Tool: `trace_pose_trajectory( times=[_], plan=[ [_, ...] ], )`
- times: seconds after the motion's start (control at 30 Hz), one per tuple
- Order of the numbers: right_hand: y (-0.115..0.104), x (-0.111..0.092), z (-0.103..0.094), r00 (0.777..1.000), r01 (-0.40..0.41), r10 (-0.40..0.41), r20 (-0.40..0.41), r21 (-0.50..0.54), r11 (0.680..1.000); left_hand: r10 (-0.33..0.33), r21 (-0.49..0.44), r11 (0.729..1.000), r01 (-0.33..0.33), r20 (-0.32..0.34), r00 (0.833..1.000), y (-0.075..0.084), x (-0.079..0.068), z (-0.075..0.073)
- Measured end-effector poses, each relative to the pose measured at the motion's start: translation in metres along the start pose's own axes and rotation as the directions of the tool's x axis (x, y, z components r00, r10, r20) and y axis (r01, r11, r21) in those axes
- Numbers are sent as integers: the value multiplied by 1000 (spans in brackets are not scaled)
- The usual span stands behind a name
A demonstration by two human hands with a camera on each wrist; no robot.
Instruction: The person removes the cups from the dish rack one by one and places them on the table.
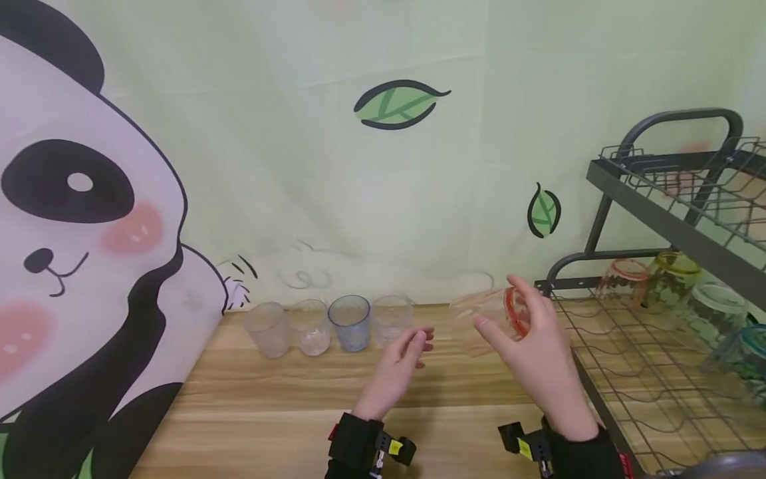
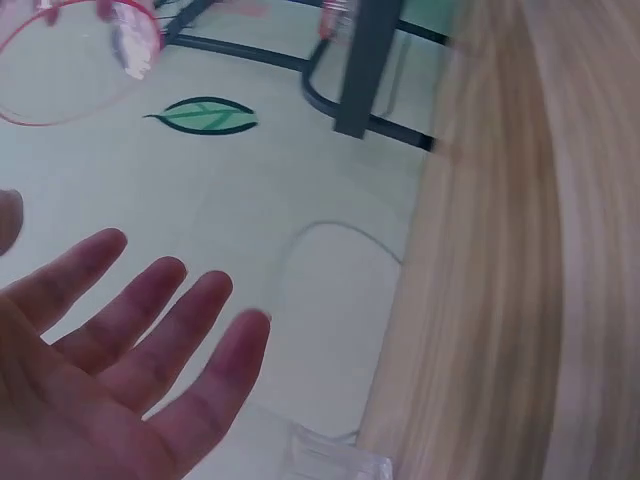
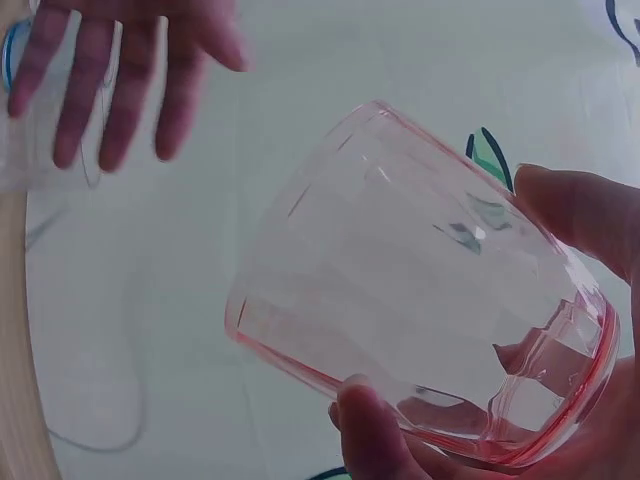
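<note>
My right hand (image 1: pixel 541 362) holds a clear glass with a reddish tint (image 3: pixel 400 290) between thumb and fingers, its thick base towards the palm. The glass lies tilted on its side, above the table near the rack. To its left, my left hand (image 1: pixel 395 369) is held with fingers extended and nothing in it, apart from the glass. Behind the left hand, a row of glasses stands on the table: a frosted clear one (image 1: pixel 266 330), a rounded clear one (image 1: pixel 311 330), a blue one (image 1: pixel 350 326) and another clear one (image 1: pixel 390 314), partly hidden.
A dark two-tier wire rack (image 1: pixel 628 372) stands at the right. On its lower tier are a red-edged glass (image 1: pixel 624 283), a yellow-edged glass (image 1: pixel 670 274), a clear glass (image 1: pixel 715 313) and a blue-edged glass (image 1: pixel 751 359). A printed cloth (image 1: pixel 287 166) hangs behind the wooden table (image 1: pixel 257 412).
</note>
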State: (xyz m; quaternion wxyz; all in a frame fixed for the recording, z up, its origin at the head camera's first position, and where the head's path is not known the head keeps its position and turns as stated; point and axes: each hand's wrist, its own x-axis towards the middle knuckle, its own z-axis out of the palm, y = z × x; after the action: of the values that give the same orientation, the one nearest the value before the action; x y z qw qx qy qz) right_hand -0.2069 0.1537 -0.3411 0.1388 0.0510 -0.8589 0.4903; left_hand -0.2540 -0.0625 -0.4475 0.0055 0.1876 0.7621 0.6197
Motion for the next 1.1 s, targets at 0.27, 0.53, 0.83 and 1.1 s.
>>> trace_pose_trajectory(
  times=[0.27, 0.53, 0.83, 1.1],
  plan=[
    [9, 0, 13, 997, -56, 42, 70, 216, 975, 25, -348, 938, -5, 53, 998, 13, -3, -7],
    [12, 6, 29, 985, -103, 37, 170, 395, 913, 139, -457, 883, -103, 45, 989, 24, -7, -11],
    [9, 8, 45, 967, -151, 20, 255, 507, 849, 226, -477, 861, -176, 47, 973, 31, -9, -14],
    [10, 8, 52, 961, -168, 15, 277, 537, 826, 199, -437, 884, -167, 28, 980, 31, -10, -13]
  ],
)
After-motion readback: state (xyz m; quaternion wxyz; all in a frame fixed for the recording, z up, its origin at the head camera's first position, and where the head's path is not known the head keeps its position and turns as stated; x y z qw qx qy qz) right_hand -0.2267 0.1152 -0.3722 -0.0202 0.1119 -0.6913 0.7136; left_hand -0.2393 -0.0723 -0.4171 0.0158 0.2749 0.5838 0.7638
